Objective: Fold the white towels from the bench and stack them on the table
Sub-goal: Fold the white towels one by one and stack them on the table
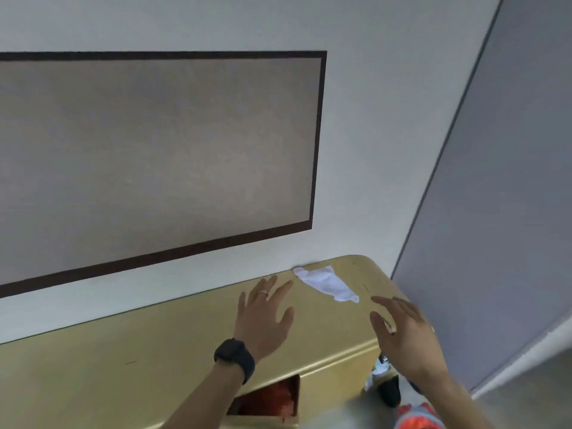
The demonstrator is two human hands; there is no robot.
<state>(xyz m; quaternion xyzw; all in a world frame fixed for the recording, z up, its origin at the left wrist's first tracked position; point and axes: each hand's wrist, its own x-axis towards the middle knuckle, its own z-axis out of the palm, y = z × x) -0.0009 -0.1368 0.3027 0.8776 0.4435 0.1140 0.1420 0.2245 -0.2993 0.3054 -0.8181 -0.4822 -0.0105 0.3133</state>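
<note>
Framed panel (154, 156): a dull beige rectangle with a dark border, on the wall behind the left and middle of the scene.
Wooden top (123, 345): a yellow, glossy surface running along the wall, with a rounded far right corner; I cannot tell whether it is the bench or the table.
Opening under the front edge: something red (272, 400) shows inside, too blurred to name.
Left hand (264, 317): open, palm down, fingers spread and straight over the middle of the top, holding nothing; whether it touches the wood is unclear.
Watch (234, 357): dark, on the left wrist; a ring (263, 293) sits on one finger.
White towel (328, 284): one small cloth lying flat and rumpled near the far right corner, one end against the wall edge, the other slanting toward the front; just beyond the left fingertips, apart from both hands.
Right hand (405, 332): open, fingers loosely extended toward the towel's near end, gripping nothing, over the right edge.
Handling: likely light, soft and limp, so it should sag and lose shape when lifted from one point; the glossy wood may let it slide.
Where to hold: probably pinch two corners of one short end, one per hand, so it hangs straight for folding.
Grey wall panel (501, 212): fills the right side.
</note>
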